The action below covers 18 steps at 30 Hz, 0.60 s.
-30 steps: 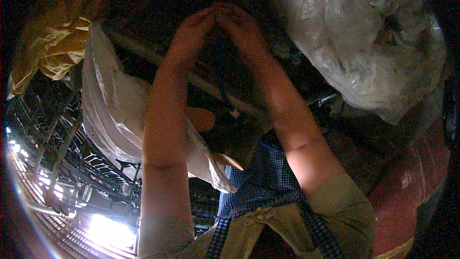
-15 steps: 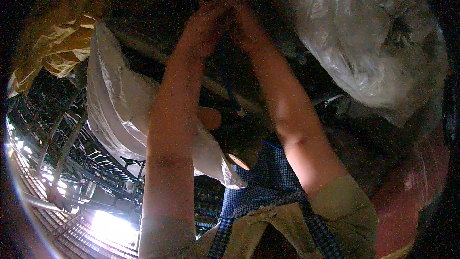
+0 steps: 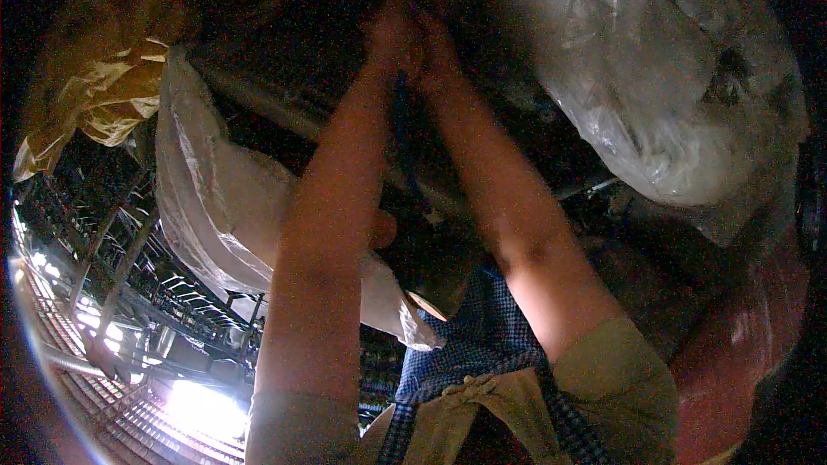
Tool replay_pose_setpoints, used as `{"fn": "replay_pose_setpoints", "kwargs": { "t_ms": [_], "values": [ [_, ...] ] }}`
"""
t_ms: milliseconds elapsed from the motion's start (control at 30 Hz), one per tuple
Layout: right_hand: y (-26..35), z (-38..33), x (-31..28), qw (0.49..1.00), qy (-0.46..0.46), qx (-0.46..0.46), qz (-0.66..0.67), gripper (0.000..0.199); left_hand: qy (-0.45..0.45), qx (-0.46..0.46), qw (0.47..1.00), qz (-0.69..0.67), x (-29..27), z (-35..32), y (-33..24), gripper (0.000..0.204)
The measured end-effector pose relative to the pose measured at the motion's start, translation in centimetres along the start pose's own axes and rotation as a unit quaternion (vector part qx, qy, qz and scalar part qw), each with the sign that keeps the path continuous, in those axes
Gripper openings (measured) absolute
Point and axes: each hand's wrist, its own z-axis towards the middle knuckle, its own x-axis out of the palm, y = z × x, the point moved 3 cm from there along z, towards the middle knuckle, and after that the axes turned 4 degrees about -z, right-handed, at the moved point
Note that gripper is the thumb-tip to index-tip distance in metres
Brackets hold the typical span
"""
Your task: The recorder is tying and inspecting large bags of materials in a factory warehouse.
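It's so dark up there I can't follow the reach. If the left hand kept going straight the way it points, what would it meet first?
Hard to tell. The left hand is pressed against the right hand, pointing up into dark shadow. Nothing distinct shows beyond its fingers; the clear plastic bag lies off to the right.

Blue checked cloth (image 3: 482, 336) (khaki sleeves (image 3: 620, 387)).

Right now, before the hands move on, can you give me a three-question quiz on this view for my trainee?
1. True or false: the left hand and right hand are raised close together.
2. What lies to the right of the right forearm? A) clear plastic bag B) ladder C) bucket
3. What pattern shows on the cloth between the forearms?

Key:
1. True
2. A, the clear plastic bag
3. Blue checks
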Motion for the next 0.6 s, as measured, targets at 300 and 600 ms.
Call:
{"fn": "replay_pose_setpoints", "kwargs": {
  "t_ms": [300,600],
  "values": [
    [0.3,-1.9,1.3,0.97,-0.046,-0.068,-0.23,0.052,-0.059,0.084,0.989,0.106,-0.7,-0.3,0.8,0.037],
    [0.1,-0.4,1.9,0.92,-0.071,-0.082,-0.376,0.057,-0.095,0.193,0.971,0.105,-3.1,1.0,5.9,0.035]
  ]
}}
